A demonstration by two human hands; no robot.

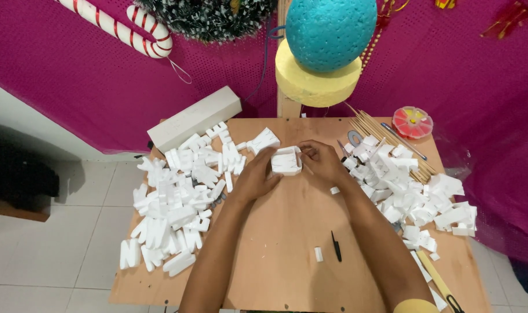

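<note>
A white foam piece (286,161), shaped like a blocky cut-out letter, is held above the middle of the wooden board (281,255). My left hand (256,174) grips its left side and my right hand (322,162) pinches its right side. To the left lies a big heap of white foam letters (180,197). On the right side is a pile of white foam offcuts (409,191).
A black knife (336,246) and a small foam scrap (318,254) lie on the board near me. Wooden skewers (386,142), a round red pin box (412,122) and a long white box (194,117) sit at the back. A teal ball (328,32) on a yellow foam disc (313,81) stands behind.
</note>
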